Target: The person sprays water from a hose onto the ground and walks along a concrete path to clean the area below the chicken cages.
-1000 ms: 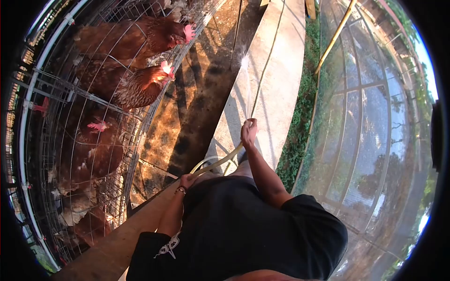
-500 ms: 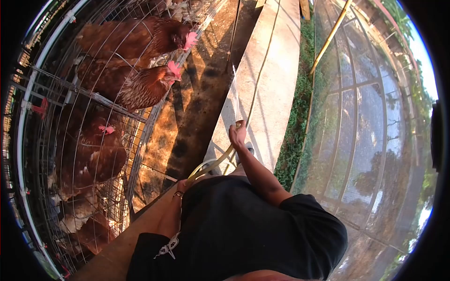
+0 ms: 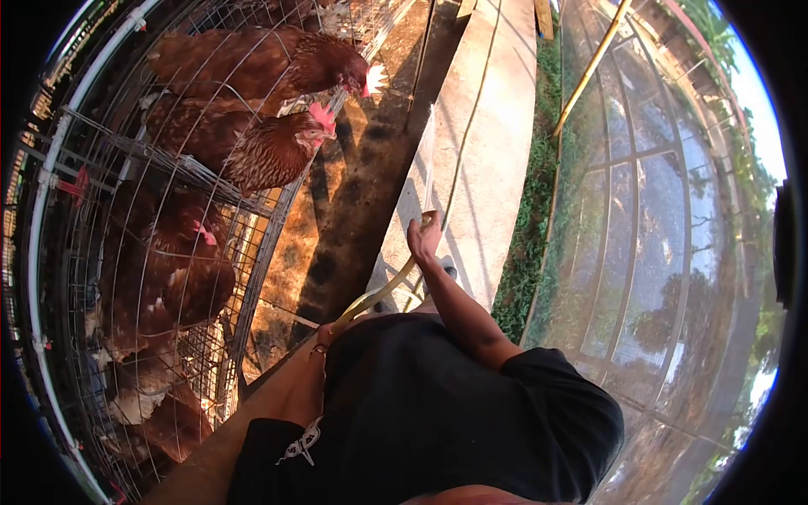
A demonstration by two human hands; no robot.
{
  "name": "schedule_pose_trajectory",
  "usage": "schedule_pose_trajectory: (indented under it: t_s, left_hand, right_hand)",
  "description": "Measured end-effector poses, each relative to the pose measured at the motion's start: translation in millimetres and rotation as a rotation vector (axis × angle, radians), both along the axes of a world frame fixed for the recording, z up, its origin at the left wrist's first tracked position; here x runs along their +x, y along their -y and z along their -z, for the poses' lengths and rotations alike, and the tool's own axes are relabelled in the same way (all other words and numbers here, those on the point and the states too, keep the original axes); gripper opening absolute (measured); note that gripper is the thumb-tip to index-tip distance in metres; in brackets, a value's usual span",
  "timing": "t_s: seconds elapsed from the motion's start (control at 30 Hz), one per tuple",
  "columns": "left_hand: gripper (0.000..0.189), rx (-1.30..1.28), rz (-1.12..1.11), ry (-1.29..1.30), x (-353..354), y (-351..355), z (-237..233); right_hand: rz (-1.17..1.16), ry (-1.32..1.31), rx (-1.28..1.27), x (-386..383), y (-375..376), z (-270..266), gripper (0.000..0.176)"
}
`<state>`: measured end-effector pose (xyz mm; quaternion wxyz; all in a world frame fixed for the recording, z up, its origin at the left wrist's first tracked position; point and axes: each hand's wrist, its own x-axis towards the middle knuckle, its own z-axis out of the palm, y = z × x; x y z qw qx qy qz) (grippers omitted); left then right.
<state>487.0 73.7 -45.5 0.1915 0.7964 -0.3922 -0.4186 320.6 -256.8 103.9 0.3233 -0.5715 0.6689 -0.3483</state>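
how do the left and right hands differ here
The right hand is at the spraying end of the hose; the left hand is farther back along it. The left hand wears a bracelet at the wrist; the right hand shows none. Both hold the hose.

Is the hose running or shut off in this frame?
Running: a thin stream of water shoots forward from the hose end at the right hand, over the pale walkway.
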Motion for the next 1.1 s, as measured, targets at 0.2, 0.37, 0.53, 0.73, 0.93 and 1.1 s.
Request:
schedule_pose_trajectory:
  t_s: [0.2, 0.37, 0.53, 0.73, 0.93, 1.1]
  left_hand:
    - [0.052, -0.098, -0.029, -0.032, 3.7, -7.9, 13.8]
    - [0.054, -0.221, -0.056, -0.052, -2.6, -6.8, 2.5]
    - [0.048, -0.045, 0.006, -0.04, -0.5, -0.6, -21.2]
    - [0.046, 0.08, -0.043, -0.089, -3.9, 8.5, -42.2]
    - [0.044, -0.068, -0.007, -0.103, 1.9, -4.6, -8.0]
    - [0.042, -0.022, 0.011, -0.065, 3.1, -5.4, 4.1]
  right_hand:
    - [-0.004, 0.011, -0.011, 3.2, -4.2, -6.9, 0.031]
    - [-0.006, 0.009, -0.011, 5.9, -8.2, -17.5, 0.031]
    - [-0.019, 0.031, -0.067, 7.3, -8.6, -19.6, 0.03]
    - [-0.036, 0.05, -0.052, 5.6, -9.8, -30.5, 0.03]
    - [-0.022, 0.058, -0.017, 4.7, -11.3, -46.3, 0.03]
    - [-0.026, 0.073, -0.027, 3.2, -12.9, -50.9, 0.03]
